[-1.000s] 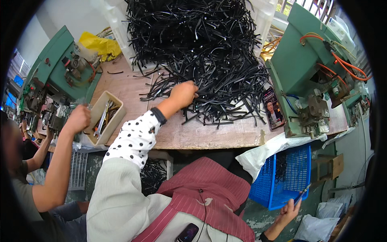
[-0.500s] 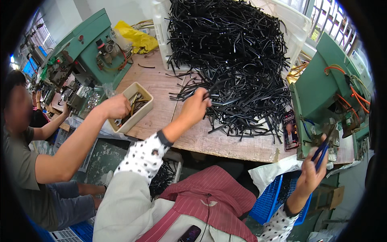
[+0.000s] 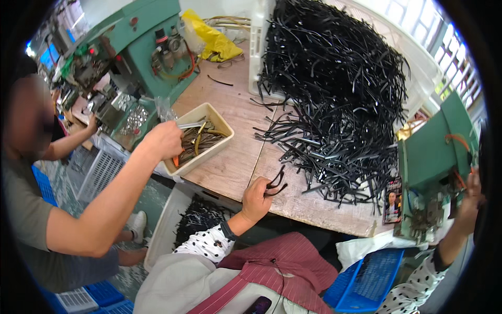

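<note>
Black eyeglass arms (image 3: 334,146) are lying in a big messy heap on the wooden table (image 3: 230,162), and lots more are filling the white bin (image 3: 256,63) at the back. The person's left hand (image 3: 257,201) is holding a couple of loose black arms (image 3: 282,189) by the front edge of the table, with its fingers curling tight around them. The right hand (image 3: 472,191) is sticking far out to the right, near a green machine (image 3: 439,141). It is looking dim there, so I cannot tell if it is holding anything. A co-worker's hand (image 3: 166,140) is bending over the cream box (image 3: 212,152) of tools. A yellow bag (image 3: 214,42) is lying farther back. A blue basket (image 3: 379,272) is standing low on the right.
</note>
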A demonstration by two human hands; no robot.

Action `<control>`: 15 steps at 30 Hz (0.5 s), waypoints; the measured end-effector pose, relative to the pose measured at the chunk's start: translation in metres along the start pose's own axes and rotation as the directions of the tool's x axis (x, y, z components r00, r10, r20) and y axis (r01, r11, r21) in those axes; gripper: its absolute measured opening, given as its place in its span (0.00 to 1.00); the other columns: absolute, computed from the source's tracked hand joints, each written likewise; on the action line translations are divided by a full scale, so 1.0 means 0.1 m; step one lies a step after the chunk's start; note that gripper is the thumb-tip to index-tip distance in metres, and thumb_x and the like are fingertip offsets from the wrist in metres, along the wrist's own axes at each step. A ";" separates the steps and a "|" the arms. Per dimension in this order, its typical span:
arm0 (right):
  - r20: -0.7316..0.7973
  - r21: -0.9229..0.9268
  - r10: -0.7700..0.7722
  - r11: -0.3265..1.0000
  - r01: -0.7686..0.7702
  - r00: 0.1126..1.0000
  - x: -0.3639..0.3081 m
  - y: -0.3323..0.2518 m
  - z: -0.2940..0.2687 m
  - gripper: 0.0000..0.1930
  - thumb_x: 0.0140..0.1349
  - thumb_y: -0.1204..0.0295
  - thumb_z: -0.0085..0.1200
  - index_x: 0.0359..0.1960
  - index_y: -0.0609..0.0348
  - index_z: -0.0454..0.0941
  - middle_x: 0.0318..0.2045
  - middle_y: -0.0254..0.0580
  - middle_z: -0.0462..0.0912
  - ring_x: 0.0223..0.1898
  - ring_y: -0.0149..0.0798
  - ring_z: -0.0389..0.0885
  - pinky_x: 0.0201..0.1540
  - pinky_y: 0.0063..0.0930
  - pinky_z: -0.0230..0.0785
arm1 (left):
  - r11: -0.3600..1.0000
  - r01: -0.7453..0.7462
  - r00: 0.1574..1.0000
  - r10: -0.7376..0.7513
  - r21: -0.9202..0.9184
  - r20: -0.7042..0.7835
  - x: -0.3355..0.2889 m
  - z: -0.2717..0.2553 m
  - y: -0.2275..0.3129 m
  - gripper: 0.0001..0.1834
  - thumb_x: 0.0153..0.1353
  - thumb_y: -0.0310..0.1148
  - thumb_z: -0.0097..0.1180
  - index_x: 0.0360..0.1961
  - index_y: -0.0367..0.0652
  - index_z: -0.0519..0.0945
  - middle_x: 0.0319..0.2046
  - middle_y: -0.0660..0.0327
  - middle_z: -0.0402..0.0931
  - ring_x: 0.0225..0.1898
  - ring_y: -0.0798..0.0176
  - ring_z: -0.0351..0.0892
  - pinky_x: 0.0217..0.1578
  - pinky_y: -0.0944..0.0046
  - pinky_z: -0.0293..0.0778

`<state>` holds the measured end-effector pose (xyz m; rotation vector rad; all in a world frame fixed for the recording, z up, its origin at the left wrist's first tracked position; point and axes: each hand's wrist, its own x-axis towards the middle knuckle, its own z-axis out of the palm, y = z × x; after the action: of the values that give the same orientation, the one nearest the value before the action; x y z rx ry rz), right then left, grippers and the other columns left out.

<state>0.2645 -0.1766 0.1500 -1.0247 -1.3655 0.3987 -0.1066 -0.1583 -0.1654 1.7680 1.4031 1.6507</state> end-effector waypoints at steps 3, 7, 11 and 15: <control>0.198 -0.046 0.001 0.999 0.009 0.980 0.24 -0.17 0.86 0.28 0.61 0.71 0.49 0.63 0.68 0.64 0.37 0.32 0.70 0.24 0.18 0.56 0.26 0.13 0.49 | 1.000 -0.016 1.000 0.016 0.003 -0.015 -0.02 0.00 -0.06 0.12 0.48 0.17 0.58 0.35 0.36 0.74 0.29 0.52 0.73 0.30 0.48 0.76 0.29 0.59 0.72; 0.447 -0.041 -0.372 0.900 0.434 0.814 0.36 -0.61 2.22 0.36 0.49 0.63 0.60 0.61 0.65 0.69 0.35 0.31 0.71 0.28 0.26 0.67 0.31 0.16 0.57 | 0.998 0.017 1.000 -0.016 0.064 -0.026 -0.07 -0.05 -0.10 0.15 0.45 0.17 0.57 0.37 0.38 0.74 0.31 0.52 0.73 0.34 0.48 0.77 0.32 0.57 0.73; 0.676 0.148 -0.594 0.689 0.710 0.436 0.06 -1.25 2.74 0.42 0.37 0.61 0.66 0.59 0.64 0.71 0.42 0.41 0.75 0.32 0.33 0.72 0.36 0.22 0.65 | 0.953 0.269 0.962 -0.258 0.139 -0.088 -0.06 0.18 -0.14 0.11 0.49 0.22 0.56 0.35 0.41 0.74 0.30 0.52 0.74 0.35 0.48 0.77 0.32 0.54 0.72; 0.775 0.297 -0.615 0.561 0.772 0.148 -0.46 -1.14 2.66 0.39 0.32 0.62 0.66 0.55 0.53 0.76 0.31 0.36 0.73 0.27 0.37 0.74 0.27 0.26 0.70 | 0.844 0.510 0.860 -0.500 0.166 -0.103 -0.26 0.72 -0.61 0.06 0.55 0.28 0.56 0.35 0.41 0.76 0.28 0.53 0.76 0.33 0.54 0.79 0.30 0.55 0.71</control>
<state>-0.0271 -0.1753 0.1790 -0.0990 -2.6403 -0.0175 -0.0640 -0.1259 -0.2473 1.2764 1.9043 1.3199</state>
